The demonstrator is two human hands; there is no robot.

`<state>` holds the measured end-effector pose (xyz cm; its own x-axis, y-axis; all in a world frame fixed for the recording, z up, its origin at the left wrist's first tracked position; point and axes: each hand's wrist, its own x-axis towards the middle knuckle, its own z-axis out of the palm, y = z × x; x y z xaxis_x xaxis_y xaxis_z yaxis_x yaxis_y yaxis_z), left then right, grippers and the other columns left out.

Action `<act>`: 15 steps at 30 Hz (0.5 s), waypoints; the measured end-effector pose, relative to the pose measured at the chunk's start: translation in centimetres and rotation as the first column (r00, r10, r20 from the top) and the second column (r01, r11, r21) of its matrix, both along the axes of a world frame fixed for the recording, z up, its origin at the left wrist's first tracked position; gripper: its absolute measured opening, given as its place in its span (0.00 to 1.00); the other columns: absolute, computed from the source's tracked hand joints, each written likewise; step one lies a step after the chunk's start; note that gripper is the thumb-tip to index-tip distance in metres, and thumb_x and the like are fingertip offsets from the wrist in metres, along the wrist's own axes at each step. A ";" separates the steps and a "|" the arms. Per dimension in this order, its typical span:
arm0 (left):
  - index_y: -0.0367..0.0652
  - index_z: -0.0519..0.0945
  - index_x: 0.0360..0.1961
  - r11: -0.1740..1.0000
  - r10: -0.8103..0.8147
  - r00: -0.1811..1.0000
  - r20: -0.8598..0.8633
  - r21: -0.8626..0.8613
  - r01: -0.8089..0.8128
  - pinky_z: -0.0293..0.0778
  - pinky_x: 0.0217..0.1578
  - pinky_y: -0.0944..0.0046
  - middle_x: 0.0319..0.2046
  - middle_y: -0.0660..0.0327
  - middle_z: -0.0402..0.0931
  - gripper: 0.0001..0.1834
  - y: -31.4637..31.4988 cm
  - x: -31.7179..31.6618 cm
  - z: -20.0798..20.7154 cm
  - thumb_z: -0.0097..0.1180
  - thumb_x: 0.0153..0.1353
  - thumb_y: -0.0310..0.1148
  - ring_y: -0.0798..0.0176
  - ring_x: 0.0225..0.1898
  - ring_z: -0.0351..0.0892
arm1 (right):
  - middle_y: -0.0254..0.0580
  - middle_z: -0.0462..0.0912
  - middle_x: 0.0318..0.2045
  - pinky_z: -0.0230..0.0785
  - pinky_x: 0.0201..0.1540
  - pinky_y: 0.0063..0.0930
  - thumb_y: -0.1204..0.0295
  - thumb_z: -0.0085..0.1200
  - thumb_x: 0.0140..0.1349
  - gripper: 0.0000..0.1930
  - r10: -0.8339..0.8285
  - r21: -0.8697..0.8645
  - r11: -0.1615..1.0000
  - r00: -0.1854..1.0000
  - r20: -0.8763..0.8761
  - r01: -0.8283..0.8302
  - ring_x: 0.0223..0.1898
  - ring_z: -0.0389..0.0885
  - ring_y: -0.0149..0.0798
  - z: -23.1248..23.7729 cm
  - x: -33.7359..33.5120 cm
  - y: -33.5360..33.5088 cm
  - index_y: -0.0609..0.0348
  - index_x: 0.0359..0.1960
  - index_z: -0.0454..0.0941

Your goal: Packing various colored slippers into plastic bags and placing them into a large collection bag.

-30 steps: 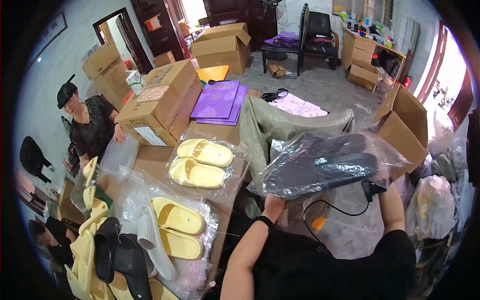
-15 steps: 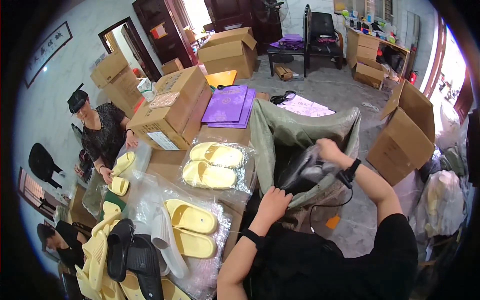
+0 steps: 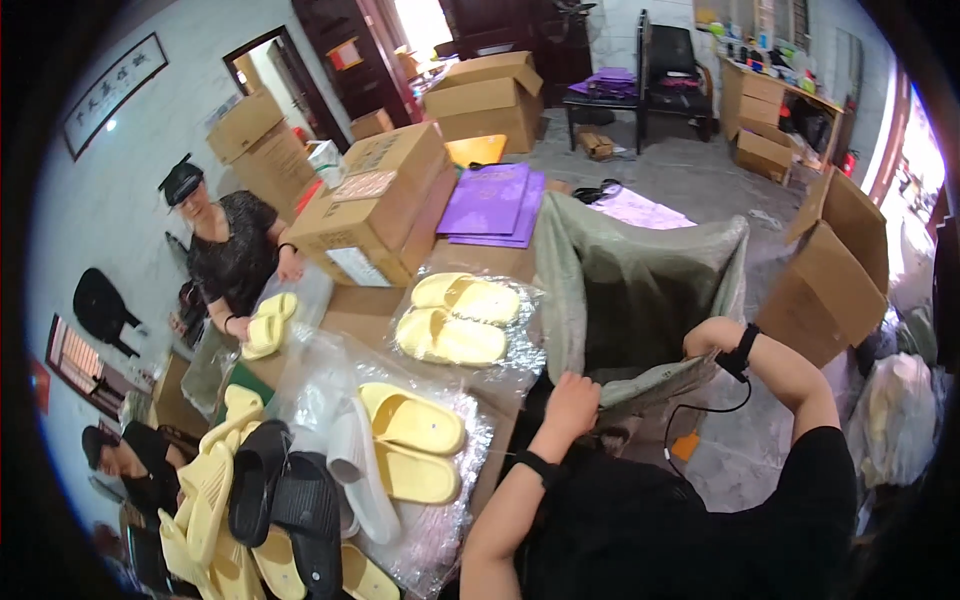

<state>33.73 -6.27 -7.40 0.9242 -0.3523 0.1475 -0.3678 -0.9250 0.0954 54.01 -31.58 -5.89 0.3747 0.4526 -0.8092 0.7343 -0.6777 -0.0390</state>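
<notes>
The grey-green sack (image 3: 645,240), mouth open at three o'clock from view centre, looks limp, tough and slightly slick; its rim should give the best hold. Left hand (image 3: 573,403) grips that rim at seven o'clock. Right hand (image 3: 707,338), elbow bent, dips inside at four; its fingers are hidden, state unclear.

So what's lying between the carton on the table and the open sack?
Flat purple pieces lie between the carton and the sack, in the head view.
</notes>
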 end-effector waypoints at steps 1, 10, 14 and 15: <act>0.44 0.79 0.28 0.998 0.029 1.000 -0.001 0.055 -0.029 0.64 0.48 0.58 0.30 0.59 0.75 0.07 -0.1 0.1 -0.9 0.59 0.45 0.33 0.56 0.40 0.73 | 0.53 0.82 0.36 0.71 0.41 0.42 0.50 0.51 0.59 0.24 -0.012 0.024 1.000 0.999 0.042 0.011 0.38 0.79 0.53 1.2 -0.2 1.3 0.59 0.43 0.80; 0.45 0.82 0.26 0.992 0.073 0.985 0.154 0.087 -0.087 0.61 0.56 0.60 0.35 0.58 0.76 0.08 0.1 -1.7 -5.0 0.51 0.52 0.32 0.56 0.47 0.73 | 0.56 0.69 0.57 0.56 0.61 0.50 0.47 0.57 0.53 0.36 -0.063 0.715 0.394 0.759 0.648 -0.578 0.61 0.65 0.53 5.4 -10.2 25.3 0.56 0.59 0.67; 0.42 0.82 0.25 0.992 0.114 0.978 0.174 0.028 -0.121 0.60 0.58 0.60 0.35 0.58 0.76 0.10 -0.5 -1.8 -4.0 0.50 0.56 0.33 0.57 0.47 0.72 | 0.55 0.75 0.51 0.59 0.56 0.59 0.54 0.56 0.53 0.30 0.161 0.332 0.664 0.561 0.812 -0.670 0.56 0.71 0.54 1.0 -9.7 29.9 0.55 0.56 0.71; 0.42 0.82 0.24 0.988 0.143 0.978 0.150 0.032 -0.150 0.59 0.59 0.60 0.34 0.58 0.76 0.10 -0.4 -2.1 -3.8 0.50 0.56 0.34 0.57 0.47 0.72 | 0.55 0.75 0.51 0.59 0.56 0.59 0.54 0.56 0.53 0.30 0.156 0.332 0.663 0.558 0.815 -0.671 0.56 0.71 0.54 0.9 -9.4 30.5 0.55 0.56 0.71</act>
<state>31.67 -6.71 -11.18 0.9357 -0.2235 0.2731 -0.2348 -0.9720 0.0092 44.63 -1.04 -4.96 0.3012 0.9509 0.0719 0.8832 -0.3066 0.3550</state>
